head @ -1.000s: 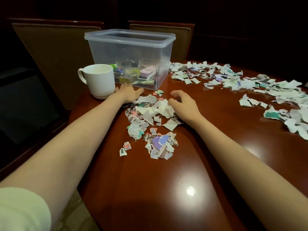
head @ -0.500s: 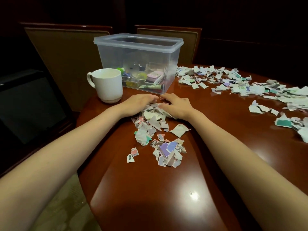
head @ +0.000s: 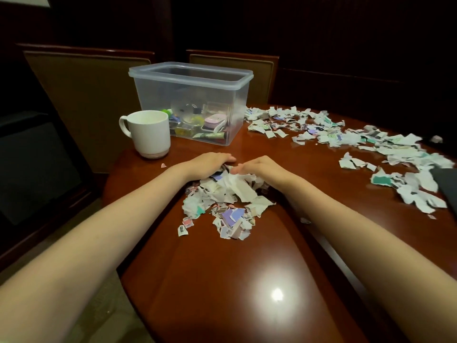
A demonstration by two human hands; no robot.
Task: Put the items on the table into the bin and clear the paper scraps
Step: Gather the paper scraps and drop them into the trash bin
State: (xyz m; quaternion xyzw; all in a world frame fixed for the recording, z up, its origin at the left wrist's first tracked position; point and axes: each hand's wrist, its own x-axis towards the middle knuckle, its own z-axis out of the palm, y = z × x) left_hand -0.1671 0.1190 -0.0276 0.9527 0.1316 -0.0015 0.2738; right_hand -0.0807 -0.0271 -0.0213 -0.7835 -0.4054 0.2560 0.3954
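Observation:
A heap of torn paper scraps (head: 230, 196) lies on the red-brown table (head: 222, 280) in front of me. My left hand (head: 210, 163) and my right hand (head: 263, 167) rest on the heap's far side, fingertips almost meeting, cupped over it and pressing the scraps together. The clear plastic bin (head: 190, 73) stands just beyond the hands, lid off, with several small items at its bottom. A long trail of more scraps (head: 346, 137) runs from beside the bin to the table's right edge.
A white mug (head: 150, 132) stands left of the bin, close to my left hand. One tiny scrap (head: 163, 165) lies near the mug. A dark flat object (head: 447, 186) shows at the right edge. Two chairs (head: 81, 95) stand behind the table.
Both hands have come together from either side and pulled toward me, bunching the near scraps into a tighter, taller heap. The camera view has tipped down a little.

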